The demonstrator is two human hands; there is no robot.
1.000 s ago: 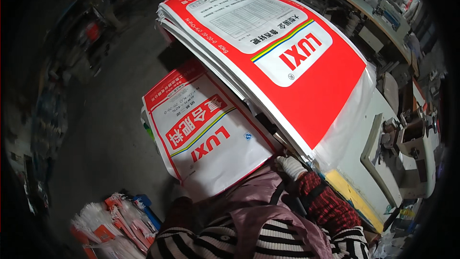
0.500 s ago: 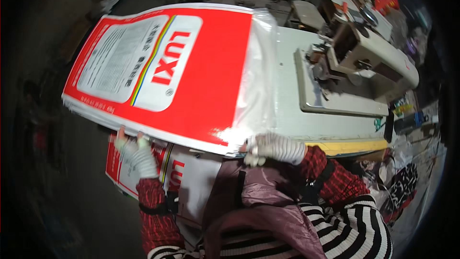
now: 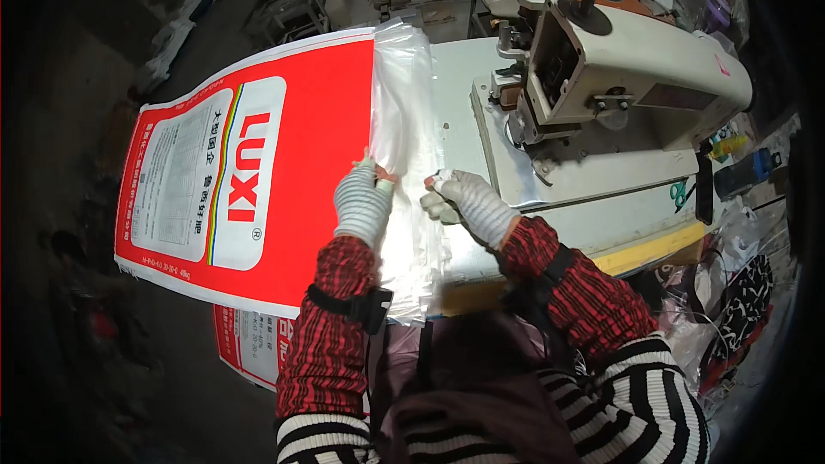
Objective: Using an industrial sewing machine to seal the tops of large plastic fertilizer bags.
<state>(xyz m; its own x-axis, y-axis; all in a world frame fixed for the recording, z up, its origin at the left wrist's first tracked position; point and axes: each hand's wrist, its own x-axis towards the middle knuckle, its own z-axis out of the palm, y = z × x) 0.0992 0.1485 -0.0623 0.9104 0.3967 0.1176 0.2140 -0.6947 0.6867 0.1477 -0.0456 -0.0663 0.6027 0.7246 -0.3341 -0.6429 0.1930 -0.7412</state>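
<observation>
A printed red-and-white fertilizer sack (image 3: 301, 142) lies face up on top of a pile, across the left part of a pale green counter (image 3: 464, 94), with its printed panels toward the person's left. From its right end a wrinkled clear plastic liner (image 3: 411, 219) sticks out over the counter, in what look like several layers. A second printed sack (image 3: 249, 351) shows below the pile, near the left forearm, mostly covered.

The left hand (image 3: 363, 206), in a pale knitted glove with bare fingertips, lies over the join of red panel and liner. Its fingers are bent against the film, but whether they pinch it cannot be told. The right hand (image 3: 477, 206), gloved alike, is just beyond the liner's edge, its fingers curled in with the tips close together; whether a fold of film is between them cannot be made out.

As a judgement, the work looks to be at an early point with this top sack: it is laid out flat and within reach, and both hands are at its liner end. The liner looks loose and uneven, and no closing seam can be seen along it. Nothing of the sack reaches the white sewing machine (image 3: 627, 77) on the right, near which lie green-handled scissors (image 3: 678, 196).
</observation>
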